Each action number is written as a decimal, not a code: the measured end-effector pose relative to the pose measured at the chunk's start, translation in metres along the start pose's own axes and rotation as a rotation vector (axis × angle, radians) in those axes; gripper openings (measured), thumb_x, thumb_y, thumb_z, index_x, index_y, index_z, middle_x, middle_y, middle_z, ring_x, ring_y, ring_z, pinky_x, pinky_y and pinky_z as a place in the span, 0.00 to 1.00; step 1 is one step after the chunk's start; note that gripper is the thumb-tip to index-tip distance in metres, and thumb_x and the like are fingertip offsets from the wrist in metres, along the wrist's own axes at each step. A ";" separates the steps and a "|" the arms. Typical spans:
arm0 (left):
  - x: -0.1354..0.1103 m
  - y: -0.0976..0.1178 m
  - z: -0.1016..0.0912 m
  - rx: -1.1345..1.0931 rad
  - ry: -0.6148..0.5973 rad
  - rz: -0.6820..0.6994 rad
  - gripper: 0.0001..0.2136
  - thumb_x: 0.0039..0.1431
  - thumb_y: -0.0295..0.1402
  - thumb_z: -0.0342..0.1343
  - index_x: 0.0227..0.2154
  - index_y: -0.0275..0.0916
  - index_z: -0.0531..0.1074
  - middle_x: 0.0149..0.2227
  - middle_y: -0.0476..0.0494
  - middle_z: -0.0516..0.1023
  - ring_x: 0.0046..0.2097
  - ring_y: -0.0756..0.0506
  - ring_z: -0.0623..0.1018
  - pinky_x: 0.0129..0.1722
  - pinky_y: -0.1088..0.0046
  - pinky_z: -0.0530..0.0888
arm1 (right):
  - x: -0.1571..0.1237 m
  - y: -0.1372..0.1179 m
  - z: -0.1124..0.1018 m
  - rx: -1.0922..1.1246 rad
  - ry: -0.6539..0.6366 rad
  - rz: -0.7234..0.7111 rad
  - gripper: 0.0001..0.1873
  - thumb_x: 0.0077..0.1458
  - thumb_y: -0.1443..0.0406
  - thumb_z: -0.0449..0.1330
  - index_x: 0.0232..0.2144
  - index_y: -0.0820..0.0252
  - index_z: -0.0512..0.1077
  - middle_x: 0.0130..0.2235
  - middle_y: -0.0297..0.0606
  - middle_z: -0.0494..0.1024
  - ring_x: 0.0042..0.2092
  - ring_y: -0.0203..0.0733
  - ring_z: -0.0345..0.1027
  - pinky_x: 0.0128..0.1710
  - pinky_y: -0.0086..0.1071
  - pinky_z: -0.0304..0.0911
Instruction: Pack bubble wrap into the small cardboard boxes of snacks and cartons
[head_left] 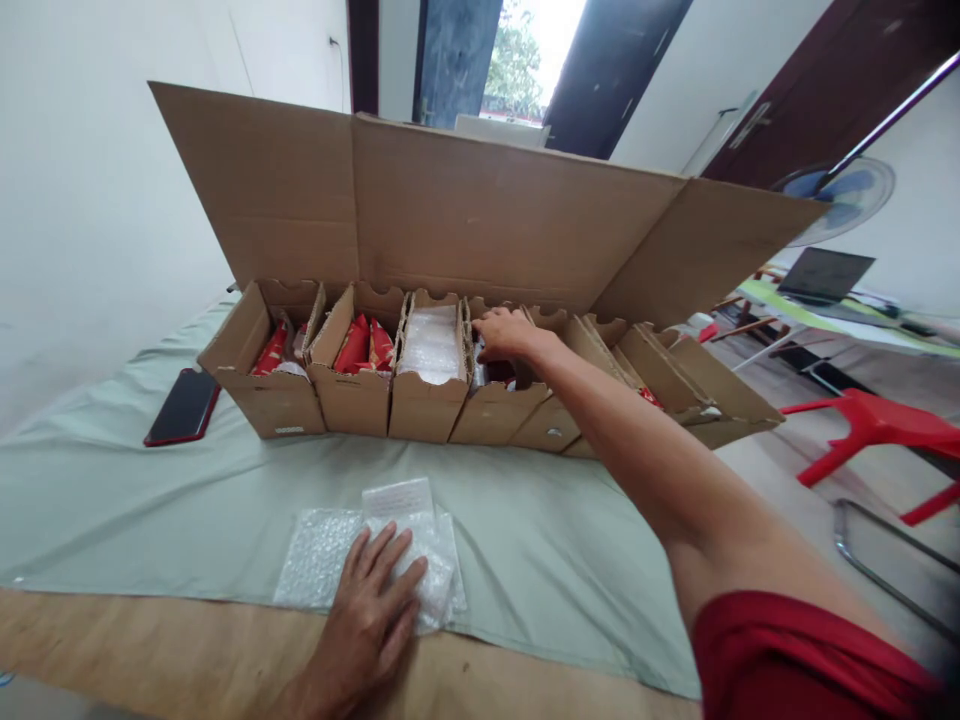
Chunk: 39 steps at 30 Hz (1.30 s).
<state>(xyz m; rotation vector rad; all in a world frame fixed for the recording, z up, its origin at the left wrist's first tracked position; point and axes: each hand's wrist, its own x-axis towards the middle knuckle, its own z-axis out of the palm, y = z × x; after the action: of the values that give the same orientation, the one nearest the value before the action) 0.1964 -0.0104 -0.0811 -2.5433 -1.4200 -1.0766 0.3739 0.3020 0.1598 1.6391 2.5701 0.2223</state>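
I am resting my left hand [373,610], fingers spread and gripping nothing, on the overlapping bubble-wrap pieces [322,550], which are lying beneath it and just beyond its fingertips. Farther forward, I am holding my right hand [504,333] in the mouth of a cardboard bin [491,415], fingers bent downward; their tips are not showing clearly, so I cannot tell whether they are gripping anything. Just left of that hand, a neighbouring bin is holding clear wrap [431,342], and farther left red packets [360,343] are leaning in another. Because the pieces under my left hand are lying loose on the cloth [217,520], I am risking a slide if that palm presses sideways. At my right hand, I am risking snagging the narrow bin's walls if my knuckles spread, perhaps nudging the row askew.
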 end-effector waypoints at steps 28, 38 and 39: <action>0.017 0.017 0.010 0.001 -0.072 0.038 0.26 0.59 0.25 0.54 0.61 0.43 0.68 0.63 0.39 0.73 0.65 0.37 0.69 0.69 0.44 0.54 | -0.112 -0.038 -0.039 0.042 0.300 -0.231 0.13 0.66 0.62 0.56 0.45 0.59 0.79 0.56 0.47 0.80 0.60 0.55 0.69 0.56 0.47 0.60; 0.018 0.011 0.014 -0.011 -0.066 0.061 0.28 0.57 0.25 0.55 0.63 0.42 0.66 0.65 0.37 0.70 0.68 0.36 0.65 0.69 0.44 0.53 | -0.001 -0.073 -0.030 -0.142 0.044 -0.214 0.11 0.60 0.70 0.58 0.38 0.65 0.81 0.46 0.50 0.84 0.51 0.52 0.75 0.50 0.42 0.60; 0.018 0.011 0.013 -0.020 -0.061 0.055 0.29 0.57 0.25 0.55 0.63 0.43 0.66 0.66 0.37 0.69 0.69 0.35 0.63 0.68 0.43 0.55 | -0.020 -0.064 -0.038 -0.119 0.141 -0.191 0.14 0.63 0.68 0.54 0.41 0.64 0.80 0.49 0.51 0.82 0.54 0.54 0.73 0.52 0.45 0.60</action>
<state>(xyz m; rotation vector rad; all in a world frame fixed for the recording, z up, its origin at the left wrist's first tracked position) 0.2183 0.0010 -0.0772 -2.6340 -1.3505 -1.0191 0.3201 0.2542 0.1861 1.3744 2.7343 0.4811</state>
